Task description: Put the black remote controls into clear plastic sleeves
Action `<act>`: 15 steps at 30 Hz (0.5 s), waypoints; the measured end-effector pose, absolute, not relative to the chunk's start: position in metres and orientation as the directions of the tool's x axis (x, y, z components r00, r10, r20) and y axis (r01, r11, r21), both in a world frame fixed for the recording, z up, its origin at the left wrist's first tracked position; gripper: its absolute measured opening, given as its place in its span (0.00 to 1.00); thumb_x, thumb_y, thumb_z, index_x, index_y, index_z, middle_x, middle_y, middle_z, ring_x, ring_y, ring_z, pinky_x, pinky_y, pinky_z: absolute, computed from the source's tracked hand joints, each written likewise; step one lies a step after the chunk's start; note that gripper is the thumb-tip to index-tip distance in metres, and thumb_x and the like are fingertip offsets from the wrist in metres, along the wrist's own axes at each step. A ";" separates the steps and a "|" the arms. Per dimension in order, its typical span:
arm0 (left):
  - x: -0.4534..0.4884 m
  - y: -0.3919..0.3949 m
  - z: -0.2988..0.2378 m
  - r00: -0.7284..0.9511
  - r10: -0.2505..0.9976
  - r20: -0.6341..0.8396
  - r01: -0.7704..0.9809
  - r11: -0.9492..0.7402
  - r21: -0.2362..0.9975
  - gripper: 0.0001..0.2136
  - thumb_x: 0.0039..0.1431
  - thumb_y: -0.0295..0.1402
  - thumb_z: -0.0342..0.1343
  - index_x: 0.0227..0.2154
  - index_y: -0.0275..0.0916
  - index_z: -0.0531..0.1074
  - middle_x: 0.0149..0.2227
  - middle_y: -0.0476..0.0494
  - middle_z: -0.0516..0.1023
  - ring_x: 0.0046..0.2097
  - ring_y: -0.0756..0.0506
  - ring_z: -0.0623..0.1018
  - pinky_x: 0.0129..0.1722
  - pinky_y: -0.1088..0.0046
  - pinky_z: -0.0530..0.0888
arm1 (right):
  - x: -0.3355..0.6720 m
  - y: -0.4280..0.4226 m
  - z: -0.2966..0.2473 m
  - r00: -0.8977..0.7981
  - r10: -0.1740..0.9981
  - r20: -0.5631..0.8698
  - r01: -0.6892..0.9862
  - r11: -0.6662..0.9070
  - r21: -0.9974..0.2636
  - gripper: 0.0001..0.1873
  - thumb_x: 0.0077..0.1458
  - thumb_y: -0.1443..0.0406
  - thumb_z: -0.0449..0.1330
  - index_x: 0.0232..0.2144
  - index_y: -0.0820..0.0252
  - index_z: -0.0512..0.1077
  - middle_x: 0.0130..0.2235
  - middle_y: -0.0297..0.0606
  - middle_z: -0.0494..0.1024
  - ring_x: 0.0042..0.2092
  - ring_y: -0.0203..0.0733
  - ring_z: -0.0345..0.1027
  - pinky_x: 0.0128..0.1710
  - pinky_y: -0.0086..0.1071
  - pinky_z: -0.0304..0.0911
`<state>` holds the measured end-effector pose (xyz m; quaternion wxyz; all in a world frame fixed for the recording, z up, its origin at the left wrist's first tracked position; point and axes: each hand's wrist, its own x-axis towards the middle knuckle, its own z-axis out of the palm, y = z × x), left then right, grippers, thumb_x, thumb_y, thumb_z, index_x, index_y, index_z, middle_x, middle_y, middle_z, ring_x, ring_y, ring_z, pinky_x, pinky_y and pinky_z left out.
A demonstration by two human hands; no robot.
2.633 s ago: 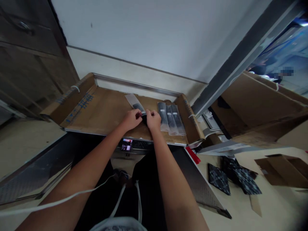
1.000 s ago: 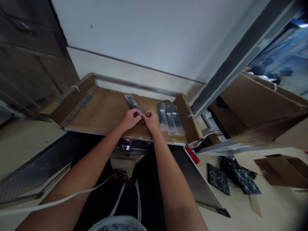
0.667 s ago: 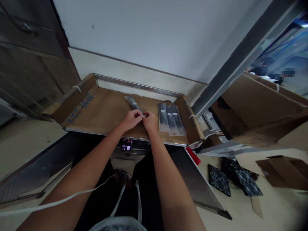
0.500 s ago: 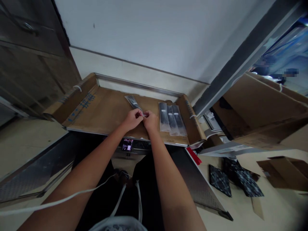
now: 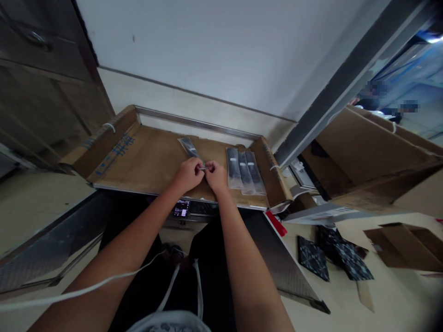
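Observation:
My left hand (image 5: 189,174) and my right hand (image 5: 216,176) meet over the cardboard-lined table, fingertips pinched close together. Between them they grip the near end of a clear plastic bag (image 5: 188,146) with a dark item and a small white label inside. Its far end slants away to the upper left on the cardboard. To the right of my right hand lie three similar filled bags (image 5: 246,171), side by side and partly overlapping, each with a white label. What the dark items are cannot be made out through the plastic.
Cardboard sheet (image 5: 152,159) lines the table, with raised flaps at its left and right ends. A lit phone (image 5: 182,208) sits below the front edge. At right stand a large cardboard box (image 5: 374,157), dark patterned packages (image 5: 313,258) and an open carton (image 5: 408,244) on the floor.
My fingers have shifted slightly at the bag's near end, and the hands are a little further apart. The whole view has moved slightly; the three bags lie as before.

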<state>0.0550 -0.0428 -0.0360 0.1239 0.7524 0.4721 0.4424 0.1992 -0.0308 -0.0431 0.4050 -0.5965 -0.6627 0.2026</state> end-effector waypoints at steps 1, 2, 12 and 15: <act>0.055 -0.043 -0.035 0.151 0.828 0.540 0.601 -0.510 0.615 0.06 0.49 0.22 0.53 0.29 0.40 0.67 0.29 0.48 0.70 0.33 0.47 0.70 0.37 0.70 0.66 | 0.199 -0.031 -0.044 0.034 0.953 0.301 0.624 0.215 -0.751 0.10 0.48 0.69 0.56 0.34 0.59 0.74 0.29 0.31 0.72 0.33 0.38 0.65 0.37 0.29 0.60; 0.055 -0.044 -0.034 0.144 0.836 0.530 0.602 -0.499 0.624 0.06 0.49 0.23 0.54 0.28 0.40 0.67 0.28 0.48 0.70 0.33 0.47 0.70 0.36 0.70 0.66 | 0.200 -0.031 -0.046 0.032 0.952 0.305 0.621 0.220 -0.753 0.11 0.48 0.69 0.56 0.35 0.59 0.74 0.29 0.31 0.72 0.34 0.38 0.65 0.38 0.29 0.60; 0.048 -0.036 -0.036 0.039 0.934 0.355 0.230 -0.354 0.907 0.02 0.48 0.28 0.52 0.26 0.39 0.68 0.21 0.53 0.67 0.24 0.51 0.66 0.25 0.75 0.62 | 0.205 -0.030 -0.052 0.059 0.940 0.336 0.560 0.248 -0.791 0.13 0.47 0.68 0.58 0.37 0.59 0.73 0.34 0.33 0.74 0.36 0.39 0.67 0.40 0.30 0.63; 0.042 -0.028 -0.039 -0.116 0.977 0.179 -0.054 -0.187 0.981 0.01 0.48 0.29 0.50 0.26 0.40 0.66 0.18 0.55 0.63 0.19 0.52 0.63 0.20 0.76 0.60 | 0.207 -0.032 -0.055 0.078 0.944 0.321 0.468 0.249 -0.848 0.12 0.47 0.68 0.58 0.36 0.60 0.73 0.32 0.32 0.72 0.34 0.38 0.66 0.37 0.29 0.63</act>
